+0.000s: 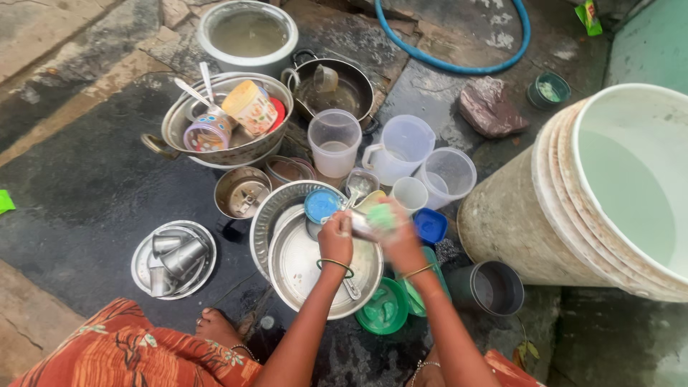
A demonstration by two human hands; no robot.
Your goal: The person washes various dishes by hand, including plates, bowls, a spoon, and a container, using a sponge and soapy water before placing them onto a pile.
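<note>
Steel glints from the large round steel plate (pixel 301 269) lying on the wet dark stone floor (pixel 86 193), and both hands work just above it. The left hand (pixel 335 240) closes around a small steel utensil (pixel 356 222), blurred, so its exact kind is unclear. The right hand (pixel 400 240) closes on a pale green scrub pad (pixel 380 216), pressing it against that utensil. A round blue lid (pixel 322 204) lies beside the left hand. Clear plastic jugs (pixel 398 147) stand beyond, and a big white water barrel (pixel 609 193) sits at the right.
</note>
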